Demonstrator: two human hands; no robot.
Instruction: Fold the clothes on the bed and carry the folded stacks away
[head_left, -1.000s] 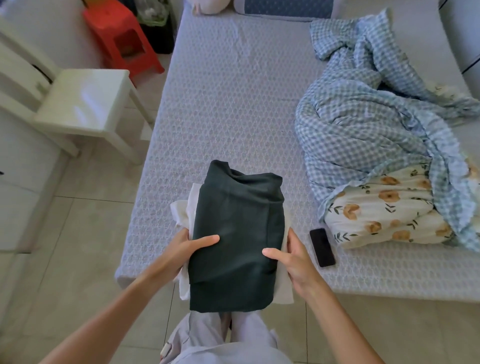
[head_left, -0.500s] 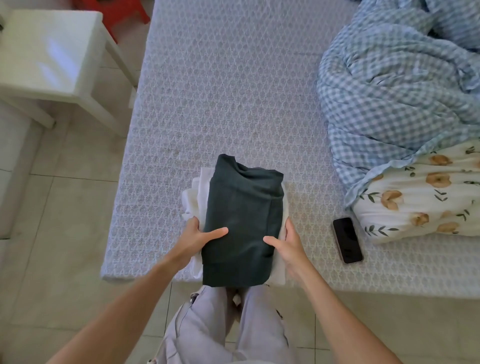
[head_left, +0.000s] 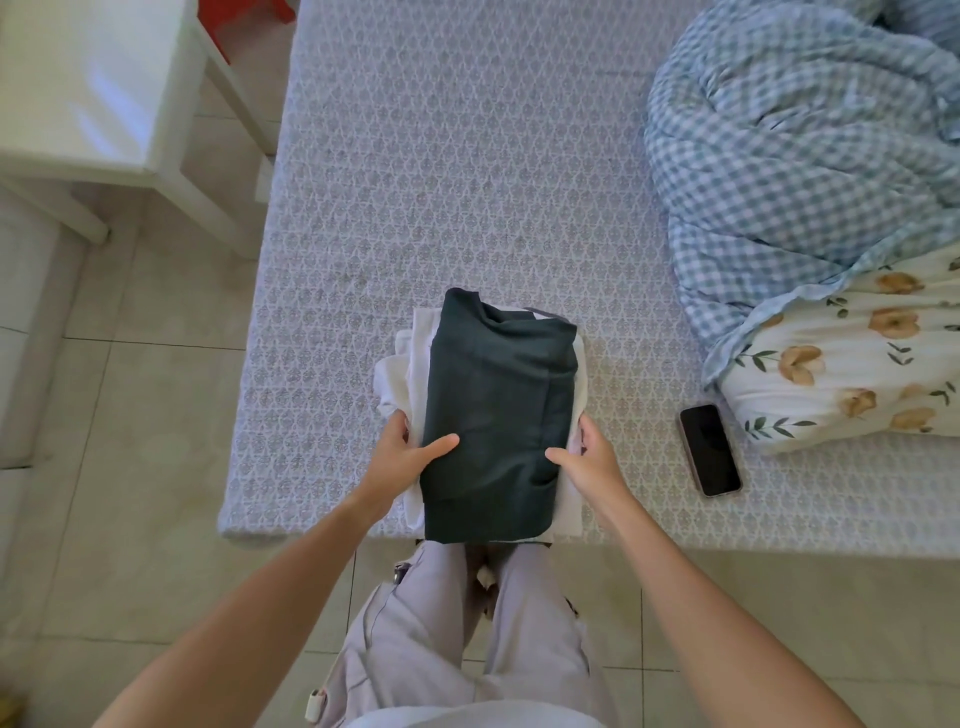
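Note:
A folded stack lies at the near edge of the bed (head_left: 467, 182): a dark green garment (head_left: 498, 405) on top of folded white clothes (head_left: 410, 364). My left hand (head_left: 405, 457) grips the stack's left side, thumb on the green cloth and fingers under the white layer. On the right side my right hand (head_left: 587, 457) holds it the same way. The near end of the stack overhangs the mattress edge above my legs.
A black phone (head_left: 710, 449) lies on the bed right of the stack. A blue checked quilt (head_left: 789, 156) and a floral pillow (head_left: 852, 364) fill the right side. A white chair (head_left: 93, 104) stands on the tiled floor at left, a red stool (head_left: 228, 15) behind it.
The view has tilted down and moved closer to the bed. The stack sits a little farther onto the mattress than a second ago. Both hands keep their grip on its sides.

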